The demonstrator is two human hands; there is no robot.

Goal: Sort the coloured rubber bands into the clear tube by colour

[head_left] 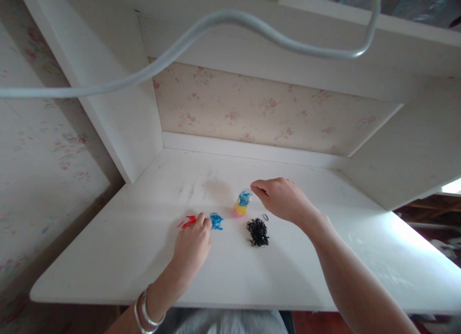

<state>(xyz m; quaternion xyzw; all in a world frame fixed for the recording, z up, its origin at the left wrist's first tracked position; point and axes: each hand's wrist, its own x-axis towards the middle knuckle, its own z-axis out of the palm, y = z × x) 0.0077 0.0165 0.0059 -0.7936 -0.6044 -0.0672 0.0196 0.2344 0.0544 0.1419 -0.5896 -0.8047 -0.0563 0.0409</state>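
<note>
A small clear jar (242, 203) stands on the table, with layers of pink, yellow and blue inside. My right hand (283, 197) is at its mouth, thumb and fingers pinched together; anything between them is too small to make out. To the left, my left hand (194, 238) rests on the table with curled fingers, between a few red rubber bands (189, 221) and a little pile of blue rubber bands (216, 221). Its fingertips are hidden from me. A heap of black rubber bands (258, 232) lies below my right hand, one loose band just above it.
The white table (126, 257) has side panels and a back ledge, with a shelf (281, 79) overhead. A thick pale cable (223, 19) crosses high in front of me. Floral wallpaper covers the wall behind. My left wrist wears silvery bangles (144, 312).
</note>
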